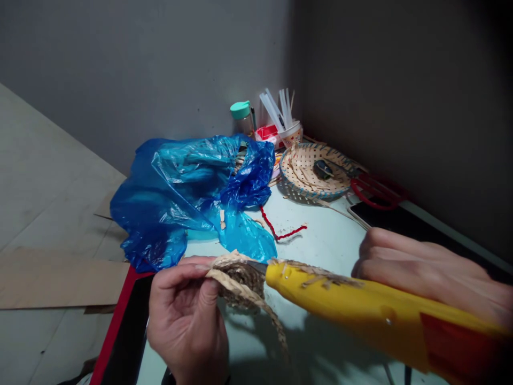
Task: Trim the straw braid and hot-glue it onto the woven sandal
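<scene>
My left hand (190, 315) pinches a pale braided straw cord (236, 289) between thumb and fingers. The cord's loose end hangs down to the right. Behind it sits a darker coiled woven piece (244, 283), partly hidden by the cord and my fingers. From the right, a yellow hot glue gun (340, 299) points left, its nozzle at the coil's upper edge. Dried brownish strands cling to the top of its body. My right hand (404, 262) is closed around the far side of the glue gun, whose handle is hidden.
A crumpled blue plastic bag (180, 187) lies beyond my left hand. Farther back are a woven basket (294, 179), red-handled scissors (377, 192), a cup (292, 136) of glue sticks and a jar with a teal lid (240, 110). Red yarn (280, 236) lies on the pale tabletop (328, 243).
</scene>
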A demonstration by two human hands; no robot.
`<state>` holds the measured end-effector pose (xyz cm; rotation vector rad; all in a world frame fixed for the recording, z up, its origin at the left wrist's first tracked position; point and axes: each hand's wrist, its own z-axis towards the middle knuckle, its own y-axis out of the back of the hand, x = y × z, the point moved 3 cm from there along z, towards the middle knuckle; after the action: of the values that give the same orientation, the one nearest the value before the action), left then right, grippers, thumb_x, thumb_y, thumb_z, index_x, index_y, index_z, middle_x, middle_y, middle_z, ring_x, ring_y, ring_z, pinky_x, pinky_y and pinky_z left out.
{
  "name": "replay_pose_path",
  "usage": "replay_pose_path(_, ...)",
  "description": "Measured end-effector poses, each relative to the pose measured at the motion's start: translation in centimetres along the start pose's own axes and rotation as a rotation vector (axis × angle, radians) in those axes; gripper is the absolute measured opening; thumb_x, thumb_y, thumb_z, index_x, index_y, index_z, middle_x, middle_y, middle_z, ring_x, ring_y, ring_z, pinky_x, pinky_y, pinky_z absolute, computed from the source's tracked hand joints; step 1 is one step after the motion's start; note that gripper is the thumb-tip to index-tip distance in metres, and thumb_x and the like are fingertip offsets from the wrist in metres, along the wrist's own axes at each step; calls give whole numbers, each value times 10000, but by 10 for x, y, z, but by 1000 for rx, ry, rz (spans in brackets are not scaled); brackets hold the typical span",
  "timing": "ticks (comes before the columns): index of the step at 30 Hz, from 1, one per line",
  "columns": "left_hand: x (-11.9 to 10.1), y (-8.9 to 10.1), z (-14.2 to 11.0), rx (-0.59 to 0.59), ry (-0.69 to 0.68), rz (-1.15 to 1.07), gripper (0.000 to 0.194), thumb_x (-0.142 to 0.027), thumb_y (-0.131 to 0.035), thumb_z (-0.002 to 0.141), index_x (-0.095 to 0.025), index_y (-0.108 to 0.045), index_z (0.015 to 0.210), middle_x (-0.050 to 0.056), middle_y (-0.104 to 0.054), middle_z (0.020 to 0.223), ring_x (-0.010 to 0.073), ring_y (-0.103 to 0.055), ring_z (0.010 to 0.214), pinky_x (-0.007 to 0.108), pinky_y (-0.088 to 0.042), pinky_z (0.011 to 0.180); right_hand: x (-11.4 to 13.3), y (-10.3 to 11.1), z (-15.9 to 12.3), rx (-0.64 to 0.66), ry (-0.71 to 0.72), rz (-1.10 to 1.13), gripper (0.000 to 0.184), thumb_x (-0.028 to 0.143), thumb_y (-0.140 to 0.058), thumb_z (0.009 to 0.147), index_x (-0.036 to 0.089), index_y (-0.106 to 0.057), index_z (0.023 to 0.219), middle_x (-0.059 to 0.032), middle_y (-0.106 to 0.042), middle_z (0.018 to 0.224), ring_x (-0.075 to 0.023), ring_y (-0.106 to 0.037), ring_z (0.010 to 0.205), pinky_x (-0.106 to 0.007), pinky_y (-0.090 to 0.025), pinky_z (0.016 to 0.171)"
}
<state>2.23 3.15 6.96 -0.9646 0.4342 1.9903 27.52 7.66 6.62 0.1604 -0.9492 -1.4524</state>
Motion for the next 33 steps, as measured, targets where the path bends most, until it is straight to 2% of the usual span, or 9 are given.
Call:
replay_pose_path(2,1,0,0,-9,7,-6,267,49,-690,799,-195,-668,904,-53,-760,844,84,-731,823,150,-606,787,1,0,0,-20,-29,42,115,236,-446,1057,216,-537,1123,-8,-548,754,-170,-472,605,-367,-407,541)
replay_pose_path(6,0,-1,1,-41,16,-5,254,39,-708,786,-194,-671,881,-56,-757,819,84,-730,801,148,-607,766,6,-2,-1,-140,-99,12,157,295,-404,1090,233,-548,1086,-16,-555,747,-204,-512,635,-407,-394,581)
replay_pose_path(10,-2,0,2,-64,35,-4,250,35,-717,762,-192,-664,853,-56,-755,802,86,-733,794,144,-606,749,6,-5,-1,-133,-66,-6,145,360,-493,1060,254,-592,1054,-3,-539,724,-197,-491,586,-379,-365,538)
replay_pose_path(14,-2,0,2,-78,43,4,255,35,-721,751,-192,-667,855,-58,-759,812,84,-731,800,140,-604,750,1,-4,-2,-99,-16,-21,335,599,-611,955,267,-656,981,-29,-573,752,-227,-565,651,-370,-413,535)
replay_pose_path(18,-3,-1,2,-81,43,9,254,32,-715,757,-198,-666,851,-62,-759,803,82,-730,790,138,-602,740,1,-4,-1,-96,-17,-25,409,671,-615,919,267,-673,952,-40,-593,769,-241,-589,690,-377,-448,559)
replay_pose_path(21,-3,-2,2,-76,47,4,255,33,-718,759,-199,-669,852,-61,-758,795,83,-731,783,142,-604,742,3,-4,0,-107,-36,-23,332,587,-589,967,263,-652,994,-33,-600,778,-236,-586,684,-384,-449,573)
replay_pose_path(26,-3,0,2,-99,51,4,259,35,-727,743,-193,-676,856,-57,-770,824,75,-734,806,124,-598,764,2,-2,-1,-85,-48,35,167,312,-411,1080,235,-557,1108,-7,-580,786,-191,-520,624,-377,-401,580)
replay_pose_path(29,-3,0,2,-112,55,-6,267,40,-727,732,-193,-677,852,-59,-767,806,79,-735,798,129,-600,761,-1,0,-2,-21,26,67,138,235,-429,1062,209,-545,1130,-10,-571,810,-172,-487,611,-366,-376,566)
replay_pose_path(33,-2,0,2,-115,80,-1,265,33,-744,725,-195,-673,840,-57,-758,797,77,-729,795,123,-592,751,-5,3,-1,-1,45,73,127,196,-446,1033,210,-539,1118,-22,-587,835,-200,-555,674,-378,-383,563)
